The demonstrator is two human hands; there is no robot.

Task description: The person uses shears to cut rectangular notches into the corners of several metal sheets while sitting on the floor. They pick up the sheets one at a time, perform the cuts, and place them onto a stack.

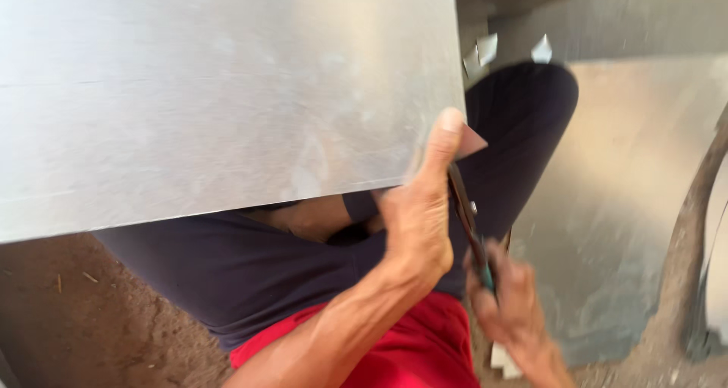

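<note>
A large grey metal sheet point(227, 92) fills the upper left of the head view, tilted up over my lap. My left hand point(417, 229) grips its lower right corner, with the thumb pressed flat against the sheet's edge. Just right of that thumb, dark metal snips point(464, 206) point up at the corner, where a small triangular offcut point(474, 140) sticks out. My right hand point(512, 301) is closed around the snips' handles, low on the right and blurred by motion.
My legs in dark trousers point(523, 130) lie under the sheet, above a red shirt hem point(409, 350). Another metal sheet point(629, 206) lies on the ground at right, beside a curved metal strip point(694, 229). Small shiny scraps point(485, 50) lie beyond my knee. Dirt floor point(76, 320) is at lower left.
</note>
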